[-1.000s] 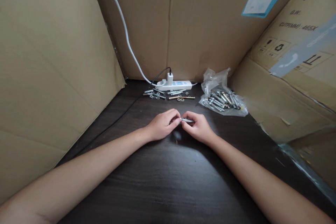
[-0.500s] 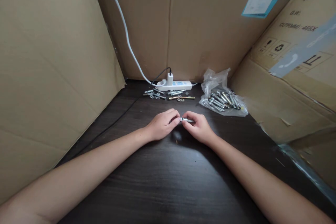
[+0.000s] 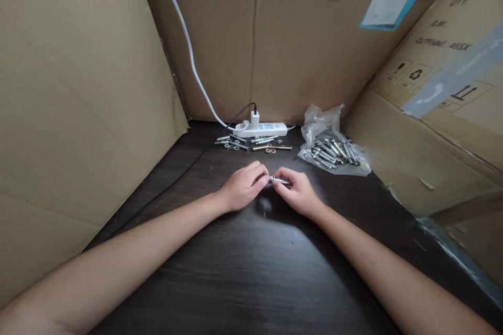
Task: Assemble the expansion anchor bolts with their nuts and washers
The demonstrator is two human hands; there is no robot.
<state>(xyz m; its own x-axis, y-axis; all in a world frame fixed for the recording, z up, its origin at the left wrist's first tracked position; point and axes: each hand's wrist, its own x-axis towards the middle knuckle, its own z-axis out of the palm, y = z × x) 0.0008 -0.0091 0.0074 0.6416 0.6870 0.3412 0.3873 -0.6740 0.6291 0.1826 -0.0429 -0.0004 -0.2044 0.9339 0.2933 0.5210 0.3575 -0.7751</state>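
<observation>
A silvery expansion bolt (image 3: 282, 181) lies across the gap between my hands, low over the dark tabletop. My right hand (image 3: 299, 192) is closed around its body, thumb on the near side. At the bolt's left end, my left hand (image 3: 242, 187) pinches with thumb and fingertips; they cover that tip. Beyond the hands, loose bolts and sleeves (image 3: 264, 140) lie with several washers (image 3: 270, 151). A brass-coloured bolt (image 3: 281, 148) is among them. To the right, a clear plastic bag (image 3: 323, 118) holds a heap of similar expansion bolts (image 3: 334, 151).
A white power strip (image 3: 275, 129) with a plugged-in charger (image 3: 255, 120) lies at the back. Its white cable (image 3: 188, 44) rises up the rear carton (image 3: 220, 36); a black cable (image 3: 173, 182) crosses the table (image 3: 251, 277). Cartons stand left (image 3: 78, 89) and right (image 3: 432, 152).
Both hands stay almost in place on the bolt, with only a tiny shift at its left end. My view has tipped slightly.
</observation>
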